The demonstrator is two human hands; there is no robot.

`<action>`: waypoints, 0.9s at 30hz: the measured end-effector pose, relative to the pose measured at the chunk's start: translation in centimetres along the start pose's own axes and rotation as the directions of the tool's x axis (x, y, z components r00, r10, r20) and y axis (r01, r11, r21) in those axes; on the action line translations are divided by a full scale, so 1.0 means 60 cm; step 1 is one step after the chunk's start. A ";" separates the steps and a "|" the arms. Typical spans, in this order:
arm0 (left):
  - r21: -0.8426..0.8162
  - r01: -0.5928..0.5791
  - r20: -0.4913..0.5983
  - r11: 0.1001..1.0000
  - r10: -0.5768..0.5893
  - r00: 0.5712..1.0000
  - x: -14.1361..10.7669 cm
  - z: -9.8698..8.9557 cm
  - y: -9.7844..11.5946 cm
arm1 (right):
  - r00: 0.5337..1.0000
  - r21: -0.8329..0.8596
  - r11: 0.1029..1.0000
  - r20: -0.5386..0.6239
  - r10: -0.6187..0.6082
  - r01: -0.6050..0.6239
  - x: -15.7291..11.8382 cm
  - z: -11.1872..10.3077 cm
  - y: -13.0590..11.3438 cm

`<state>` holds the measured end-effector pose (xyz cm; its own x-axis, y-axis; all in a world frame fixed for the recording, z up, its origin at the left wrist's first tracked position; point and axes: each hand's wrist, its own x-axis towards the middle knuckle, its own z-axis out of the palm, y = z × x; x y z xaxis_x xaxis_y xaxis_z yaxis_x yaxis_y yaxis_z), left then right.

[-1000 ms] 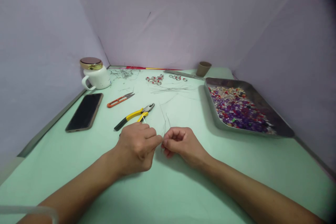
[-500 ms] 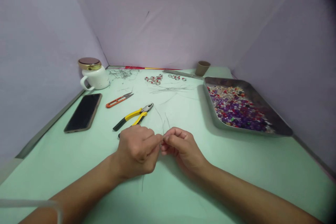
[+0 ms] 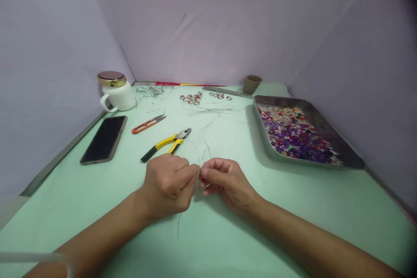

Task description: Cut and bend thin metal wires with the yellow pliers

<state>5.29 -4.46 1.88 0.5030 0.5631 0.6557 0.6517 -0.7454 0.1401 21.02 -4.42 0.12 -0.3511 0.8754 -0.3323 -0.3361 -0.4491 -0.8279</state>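
Observation:
Thin wires [image 3: 208,148] stick up from between my fingertips, near the middle of the green table. My left hand [image 3: 171,184] is closed in a pinch on them, and one wire end [image 3: 178,226] hangs out below it. Thumb and forefinger of my right hand [image 3: 224,180] pinch the wires too, its other fingers curled. The fingertips of both hands meet, which hides the point where the wires are held. Just beyond my left hand lie pliers [image 3: 166,142] with yellow and black handles, partly covered by it.
Orange snips [image 3: 148,124], a phone [image 3: 104,140] and a lidded white mug [image 3: 119,97] are at the left. A metal tray [image 3: 312,164] of mixed beads stands right. Farther back are loose wires [image 3: 215,110], beaded pieces [image 3: 192,98] and a brown cup [image 3: 252,84].
Both hands stay pinched together, with the fingertips shifted slightly left. The wire ends above them have moved a little, and more wire shows below my left hand.

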 end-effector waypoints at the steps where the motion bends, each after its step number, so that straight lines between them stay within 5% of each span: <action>1: 0.004 -0.008 0.008 1.000 0.008 1.000 0.000 0.000 0.001 | 1.000 -0.005 1.000 -0.006 0.004 -0.004 0.000 0.002 0.000; 18: -0.247 0.123 0.167 0.961 -0.083 0.982 0.005 -0.008 0.005 | 0.995 -0.387 0.917 0.025 -0.094 0.096 -0.001 0.002 -0.010; 23: -0.354 0.278 0.265 0.893 -0.189 0.945 0.012 -0.014 -0.009 | 0.994 -0.222 0.973 0.100 -0.040 0.061 0.005 -0.015 -0.011; 27: -0.356 0.276 0.265 0.893 -0.186 0.946 0.014 -0.018 -0.020 | 0.990 -0.104 0.995 0.139 0.020 -0.006 0.010 -0.024 -0.009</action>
<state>4.32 -3.52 3.08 0.5049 0.7662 0.3976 0.5183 -0.6374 0.5701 22.27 -3.39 -0.27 -0.4758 0.8328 -0.2828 -0.2412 -0.4328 -0.8686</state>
